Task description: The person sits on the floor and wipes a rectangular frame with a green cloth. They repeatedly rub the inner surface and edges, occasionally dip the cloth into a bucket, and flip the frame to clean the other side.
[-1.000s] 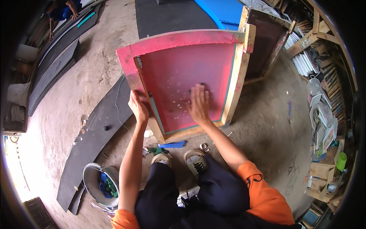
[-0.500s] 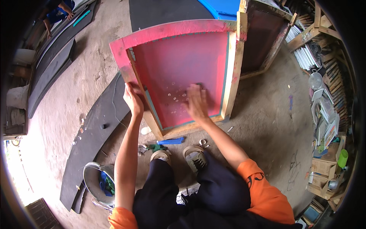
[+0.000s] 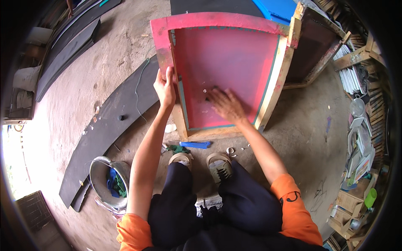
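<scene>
Left hand [image 3: 165, 92] is gripping the wooden frame [image 3: 222, 19], some fingers hiding; right hand [image 3: 228, 107] is blurring, fingers lying spread over pink screen [image 3: 226, 58], mostly covering unclear dark thing [image 3: 208, 99].

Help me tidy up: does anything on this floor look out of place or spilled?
Yes: a blue object, a green cloth and a white scrap lie loose on the floor near the shoes and pink-stained frame. That looks untidy, since they could be stepped on. No clear spill shows.
</scene>
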`<state>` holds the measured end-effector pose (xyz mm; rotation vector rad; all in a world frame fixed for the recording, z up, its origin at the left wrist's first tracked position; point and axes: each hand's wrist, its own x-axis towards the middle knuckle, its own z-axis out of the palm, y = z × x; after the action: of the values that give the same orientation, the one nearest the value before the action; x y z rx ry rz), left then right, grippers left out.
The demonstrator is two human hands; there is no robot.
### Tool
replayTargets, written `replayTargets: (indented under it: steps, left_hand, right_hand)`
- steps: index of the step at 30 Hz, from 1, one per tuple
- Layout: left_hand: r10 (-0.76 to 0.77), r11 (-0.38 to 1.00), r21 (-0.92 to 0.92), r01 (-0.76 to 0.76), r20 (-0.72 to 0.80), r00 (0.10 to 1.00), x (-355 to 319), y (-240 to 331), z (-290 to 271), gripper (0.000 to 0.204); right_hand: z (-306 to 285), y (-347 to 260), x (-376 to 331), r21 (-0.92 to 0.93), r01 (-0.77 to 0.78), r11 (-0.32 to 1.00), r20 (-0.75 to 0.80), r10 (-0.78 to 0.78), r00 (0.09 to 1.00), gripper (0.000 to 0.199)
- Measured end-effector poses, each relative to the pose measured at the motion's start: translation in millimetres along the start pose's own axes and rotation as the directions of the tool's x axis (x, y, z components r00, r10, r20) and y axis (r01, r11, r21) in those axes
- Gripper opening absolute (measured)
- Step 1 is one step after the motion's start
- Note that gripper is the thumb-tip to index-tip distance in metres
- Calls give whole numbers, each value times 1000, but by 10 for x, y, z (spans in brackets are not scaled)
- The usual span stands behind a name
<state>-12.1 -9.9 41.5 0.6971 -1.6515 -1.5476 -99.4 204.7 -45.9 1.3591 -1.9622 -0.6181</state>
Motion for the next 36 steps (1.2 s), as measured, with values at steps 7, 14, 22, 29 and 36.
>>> replayTargets:
  steps: [7,14,22,29,36]
  left_hand:
    - [80,996,43,-80,-1,997,-152,120,-88,32]
    - [135,991,14,-135,14,991,-234,143,-126,32]
    - [181,983,33,-182,25,983,-282,197,-132,37]
    - [204,978,47,-203,-29,978,-116,113,-87,33]
    - [106,991,85,-104,-24,994,-25,17,-40,35]
  right_hand:
    - [-267,679,580,689,-531,493,-20,746,666,64]
    - [-527,37,423,605,134,785,-167,-39,985,53]
    - [-575,574,788,678,-436,592,-165,700,694,64]
    - [-332,276,396,273,-263,925,-77,294,953,51]
    - [-188,997,600,692,-325,645,-222,618,754,54]
